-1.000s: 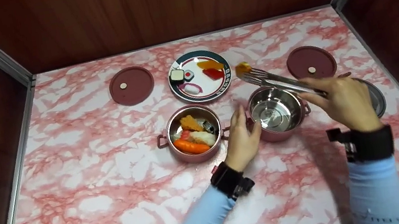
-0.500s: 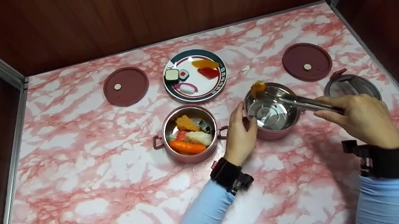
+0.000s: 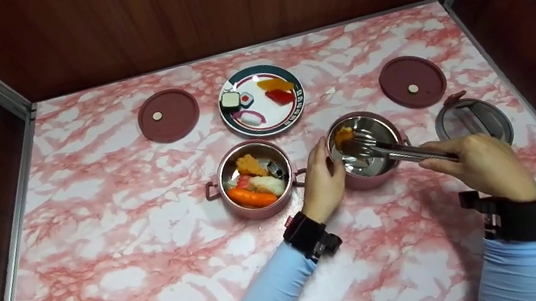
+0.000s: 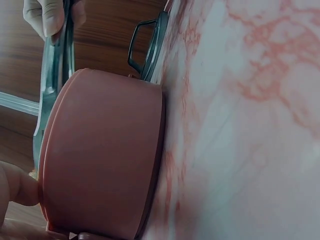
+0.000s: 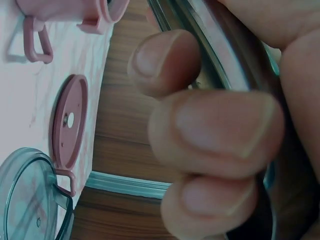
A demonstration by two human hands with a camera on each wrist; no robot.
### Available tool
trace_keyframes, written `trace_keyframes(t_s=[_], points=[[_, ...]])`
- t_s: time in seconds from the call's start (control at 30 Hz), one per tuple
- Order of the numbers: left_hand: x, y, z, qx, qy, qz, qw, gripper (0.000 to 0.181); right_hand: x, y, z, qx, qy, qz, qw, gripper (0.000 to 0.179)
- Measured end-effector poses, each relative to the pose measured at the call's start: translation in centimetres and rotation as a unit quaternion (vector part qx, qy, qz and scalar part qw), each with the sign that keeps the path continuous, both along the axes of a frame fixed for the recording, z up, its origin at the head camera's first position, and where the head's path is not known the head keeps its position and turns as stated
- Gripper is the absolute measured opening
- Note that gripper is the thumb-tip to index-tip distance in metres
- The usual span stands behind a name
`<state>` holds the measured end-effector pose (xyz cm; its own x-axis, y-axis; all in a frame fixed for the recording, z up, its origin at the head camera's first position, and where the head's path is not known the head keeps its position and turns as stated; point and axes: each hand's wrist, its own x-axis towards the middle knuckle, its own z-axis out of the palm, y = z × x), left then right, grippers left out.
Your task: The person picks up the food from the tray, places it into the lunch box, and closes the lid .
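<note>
My right hand (image 3: 488, 164) grips metal tongs (image 3: 414, 151), its fingers curled round the handles in the right wrist view. The tong tips reach down inside the right pink pot (image 3: 370, 181), with a golden-brown fried-looking food piece (image 3: 344, 134) at their ends, near the far left wall. My left hand (image 3: 322, 185) holds that pot at its left side, thumb and fingers around the handle area; the thumb is at the rim in the left wrist view. Left of it stands a second pink pot (image 3: 261, 212) containing a carrot (image 3: 251, 197), another fried-looking piece (image 3: 249, 165) and other food pieces.
Behind the pots, a plate (image 3: 267, 129) bears sushi-like, yellow and red pieces. Round dark-pink lids lie at the back left (image 3: 178, 125) and back right (image 3: 417, 72). A clear lid (image 3: 499, 118) with a pink handle lies beyond my right hand. Wooden walls enclose the table.
The tongs have carried the fried-looking piece from above the table behind the right pot down into that pot. My left hand has closed in against the pot's side.
</note>
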<state>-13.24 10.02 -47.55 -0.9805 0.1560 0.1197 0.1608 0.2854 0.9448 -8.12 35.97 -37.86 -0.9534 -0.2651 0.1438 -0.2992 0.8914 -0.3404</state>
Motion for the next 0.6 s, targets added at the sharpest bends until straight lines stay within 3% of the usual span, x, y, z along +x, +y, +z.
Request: trace_keyframes(t_s=[0.13, 0.43, 0.6], points=[[0.2, -0.4, 0.0, -0.008, -0.004, 0.004, 1.0, 0.061, 0.0, -0.1, -0.4, 0.008, 0.0, 0.004, 1.0, 0.027], [0.7, -1.5, 0.2, -0.035, 0.026, 0.027, 0.9987, 0.058, 0.1, -0.7, -1.0, 0.016, -0.004, 0.009, 0.9998, 0.029], [1.3, -1.5, 0.3, -0.072, 0.081, 0.045, 0.9931, 0.057, -0.2, -1.2, -1.2, 0.012, -0.009, 0.008, 0.9999, 0.03]])
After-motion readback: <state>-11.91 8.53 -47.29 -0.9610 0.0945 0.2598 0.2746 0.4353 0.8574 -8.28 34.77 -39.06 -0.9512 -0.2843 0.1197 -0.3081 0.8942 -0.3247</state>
